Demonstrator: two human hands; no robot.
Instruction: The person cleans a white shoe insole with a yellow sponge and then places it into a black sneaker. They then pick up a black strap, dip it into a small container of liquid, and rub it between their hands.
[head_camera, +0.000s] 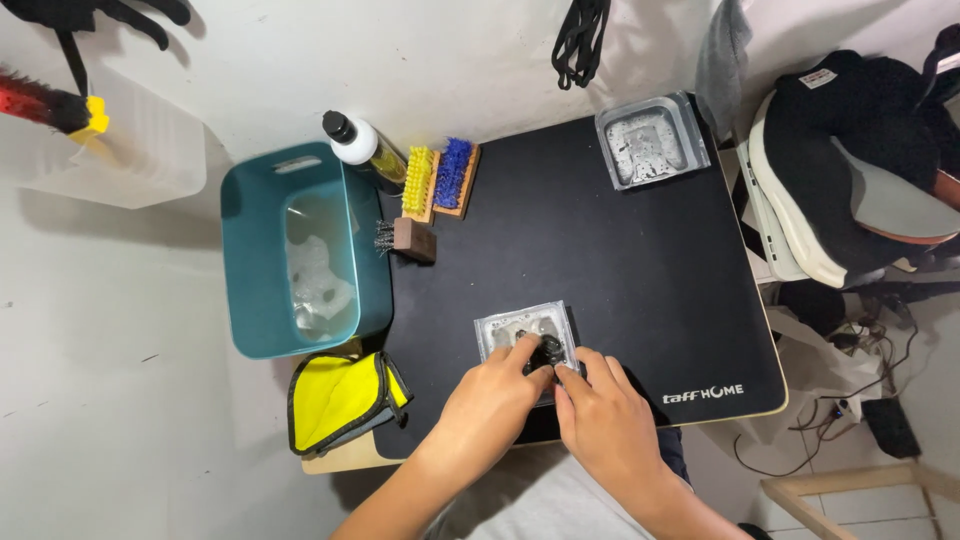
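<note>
A small clear square tray (497, 329) with soapy water sits on the black table mat (600, 250) near the front edge. Both hands reach into it. My left hand (490, 400) and my right hand (605, 415) pinch a small dark object (548, 350) between their fingertips over the tray. What the dark object is cannot be made out.
A teal tub (250, 260) with foamy water stands left of the table. A bottle (365, 150), yellow brush (418, 183), blue brush (455, 176) and brown brush (408, 240) lie at the mat's back left. A second clear tray (652, 140) sits at the back. A yellow cloth (340, 400) hangs front left.
</note>
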